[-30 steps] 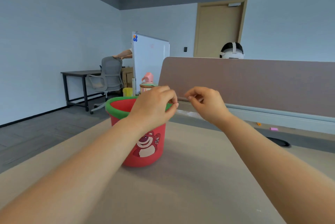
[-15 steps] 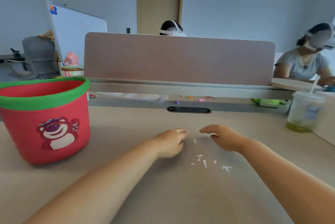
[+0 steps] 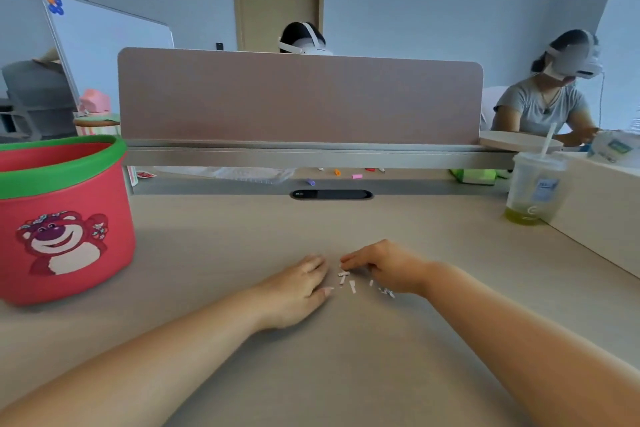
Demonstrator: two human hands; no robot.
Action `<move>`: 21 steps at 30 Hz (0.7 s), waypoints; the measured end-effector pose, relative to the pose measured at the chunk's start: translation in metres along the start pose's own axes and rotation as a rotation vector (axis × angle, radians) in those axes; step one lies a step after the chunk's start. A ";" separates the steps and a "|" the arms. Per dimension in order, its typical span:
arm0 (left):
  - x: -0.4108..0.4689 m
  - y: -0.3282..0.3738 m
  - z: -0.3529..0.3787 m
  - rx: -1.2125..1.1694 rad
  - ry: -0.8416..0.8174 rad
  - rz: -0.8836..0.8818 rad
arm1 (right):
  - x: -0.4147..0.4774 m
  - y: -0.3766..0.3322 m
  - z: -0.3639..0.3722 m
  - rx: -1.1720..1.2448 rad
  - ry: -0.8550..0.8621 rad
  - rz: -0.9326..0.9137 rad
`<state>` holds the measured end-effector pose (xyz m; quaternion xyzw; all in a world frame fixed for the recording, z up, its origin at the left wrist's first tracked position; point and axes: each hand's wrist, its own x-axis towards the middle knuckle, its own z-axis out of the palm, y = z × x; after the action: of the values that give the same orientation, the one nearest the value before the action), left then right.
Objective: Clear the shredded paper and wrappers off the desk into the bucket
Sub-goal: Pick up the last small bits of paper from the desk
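Several small white paper scraps [image 3: 347,283] lie on the beige desk [image 3: 242,232], in the middle in front of me. My left hand [image 3: 299,284] rests palm down just left of them, its fingertips touching the nearest bits. My right hand [image 3: 384,267] is curled over the scraps from the right, its fingertips down on one piece; whether it grips that piece I cannot tell. A few more scraps [image 3: 388,293] lie under its wrist side. The red bucket [image 3: 62,181], with a green rim and a bear picture, stands at the far left of the desk, apart from both hands.
A plastic cup with a straw [image 3: 533,191] stands at the right, beside a white box [image 3: 602,208]. A brown divider panel [image 3: 298,97] closes off the back, with a cable slot [image 3: 330,194] before it. Small coloured bits [image 3: 356,176] lie under the panel. Two people sit beyond.
My view swung from the bucket to the desk's middle. Both hands came down from above the bucket to the desk and have closed in on the scraps from either side.
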<state>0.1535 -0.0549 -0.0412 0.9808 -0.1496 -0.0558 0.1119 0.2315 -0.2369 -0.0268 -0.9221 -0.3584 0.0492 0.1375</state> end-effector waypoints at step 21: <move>-0.011 0.011 -0.001 -0.212 0.326 -0.039 | -0.031 -0.027 0.004 0.141 0.177 0.120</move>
<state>0.1405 -0.0614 -0.0372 0.9622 -0.1040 0.0861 0.2363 0.1902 -0.2384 -0.0229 -0.9306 -0.2848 0.0010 0.2299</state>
